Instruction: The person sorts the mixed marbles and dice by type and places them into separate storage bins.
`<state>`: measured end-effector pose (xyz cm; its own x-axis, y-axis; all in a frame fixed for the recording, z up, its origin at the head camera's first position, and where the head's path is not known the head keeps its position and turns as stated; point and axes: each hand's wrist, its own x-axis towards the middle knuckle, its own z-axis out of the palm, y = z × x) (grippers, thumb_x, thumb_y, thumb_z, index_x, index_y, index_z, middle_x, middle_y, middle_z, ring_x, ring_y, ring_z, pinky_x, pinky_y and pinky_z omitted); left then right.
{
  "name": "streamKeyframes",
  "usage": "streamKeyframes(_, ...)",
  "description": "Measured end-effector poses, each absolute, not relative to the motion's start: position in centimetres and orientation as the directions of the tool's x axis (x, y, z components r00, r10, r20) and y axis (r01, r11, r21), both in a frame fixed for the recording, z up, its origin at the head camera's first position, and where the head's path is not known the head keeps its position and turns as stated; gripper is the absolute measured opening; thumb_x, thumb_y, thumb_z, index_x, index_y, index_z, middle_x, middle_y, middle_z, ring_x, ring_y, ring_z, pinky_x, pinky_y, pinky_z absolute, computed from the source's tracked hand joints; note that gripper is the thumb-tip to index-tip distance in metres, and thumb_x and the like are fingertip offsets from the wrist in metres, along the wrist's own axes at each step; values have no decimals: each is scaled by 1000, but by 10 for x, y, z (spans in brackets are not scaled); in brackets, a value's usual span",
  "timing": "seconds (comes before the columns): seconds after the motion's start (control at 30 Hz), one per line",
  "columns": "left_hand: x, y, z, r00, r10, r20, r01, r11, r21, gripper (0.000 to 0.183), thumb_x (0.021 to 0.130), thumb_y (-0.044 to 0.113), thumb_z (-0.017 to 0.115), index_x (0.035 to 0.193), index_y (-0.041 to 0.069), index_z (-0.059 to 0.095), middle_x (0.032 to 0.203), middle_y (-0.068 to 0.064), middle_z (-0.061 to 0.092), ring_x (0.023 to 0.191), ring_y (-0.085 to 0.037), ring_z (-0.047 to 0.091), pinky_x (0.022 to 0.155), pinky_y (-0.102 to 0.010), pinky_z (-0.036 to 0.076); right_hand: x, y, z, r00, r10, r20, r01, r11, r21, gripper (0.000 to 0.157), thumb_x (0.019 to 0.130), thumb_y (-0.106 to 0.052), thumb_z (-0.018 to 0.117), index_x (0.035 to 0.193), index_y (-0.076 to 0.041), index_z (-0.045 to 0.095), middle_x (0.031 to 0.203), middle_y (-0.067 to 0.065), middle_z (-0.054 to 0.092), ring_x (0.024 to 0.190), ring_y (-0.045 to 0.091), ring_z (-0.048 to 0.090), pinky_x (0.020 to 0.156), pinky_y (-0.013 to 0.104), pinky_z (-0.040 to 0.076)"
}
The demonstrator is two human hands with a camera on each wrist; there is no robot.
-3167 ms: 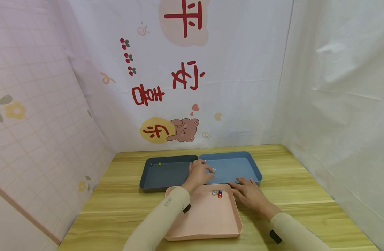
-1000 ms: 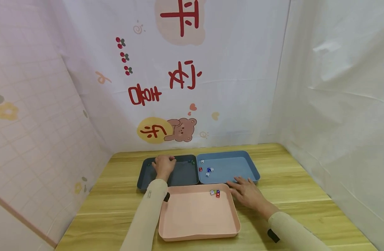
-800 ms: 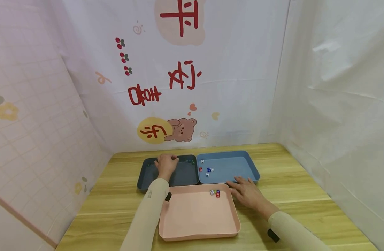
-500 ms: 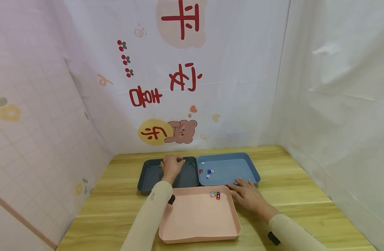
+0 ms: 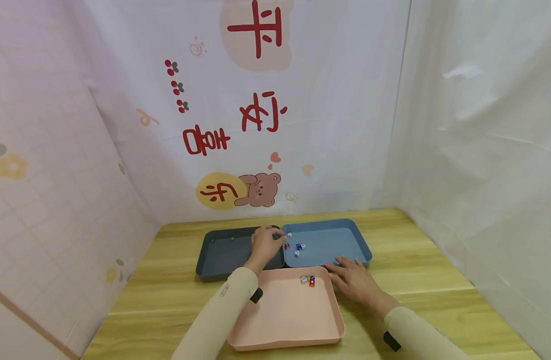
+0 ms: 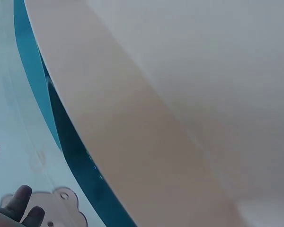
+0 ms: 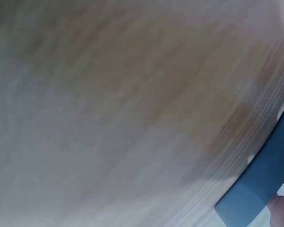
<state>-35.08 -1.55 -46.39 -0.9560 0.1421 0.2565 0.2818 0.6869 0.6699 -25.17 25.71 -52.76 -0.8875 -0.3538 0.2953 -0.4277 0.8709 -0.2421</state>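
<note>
My left hand [image 5: 266,246] reaches over the right end of the dark grey tray [image 5: 212,270], fingertips near where it meets the blue tray [image 5: 338,242]. Its fingers [image 6: 21,198] look spread at the corner of the left wrist view; I see nothing held. In the blue tray's left part lie a white die [image 5: 289,235], a red die [image 5: 287,246], a blue die [image 5: 298,246] and more white dice. A yellow-green die [image 5: 232,239] sits in the dark tray. My right hand [image 5: 356,282] rests with extended fingers by the pink tray's [image 5: 284,320] far right corner.
A small cluster in the pink tray's far right corner includes a white die [image 5: 304,279] and a red die [image 5: 312,283]. The trays stand on a wood-grain table [image 5: 428,285]. A printed cloth [image 5: 338,150] hangs behind it.
Over the last second my left hand has moved right across the dark tray, uncovering the yellow-green die. Earlier it was over the blue tray. My right hand stays by the pink tray.
</note>
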Motion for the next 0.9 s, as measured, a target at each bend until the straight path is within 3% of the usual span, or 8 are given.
streamKeyframes(0.5, -330, 4, -475, -915, 336, 225, 399, 659, 638, 23, 93, 30, 72, 109, 15, 76, 139, -14, 52, 135, -37, 38, 114, -59, 21, -255, 261, -530, -891, -347, 293, -422, 872, -249, 41, 102, -36, 55, 138, -17, 62, 142, 23, 52, 133, 47, 43, 107, 71, 24)
streamKeyframes(0.73, -316, 11, -478, -898, 400, 182, 420, 661, 621, 17, 93, 32, 71, 106, 23, 77, 142, -12, 50, 138, -36, 35, 116, -57, 19, -255, 261, -529, -893, -347, 286, -418, 875, -244, 41, 102, -36, 55, 138, -17, 62, 142, 23, 52, 133, 47, 43, 107, 71, 25)
streamKeyframes(0.9, -309, 15, -482, -869, 457, 188, 475, 667, 574, 16, 91, 32, 73, 104, 23, 78, 140, -15, 50, 136, -37, 37, 114, -57, 22, -254, 261, -530, -894, -349, 280, -418, 876, -240, 41, 102, -36, 54, 138, -18, 62, 142, 23, 51, 134, 47, 43, 107, 71, 25)
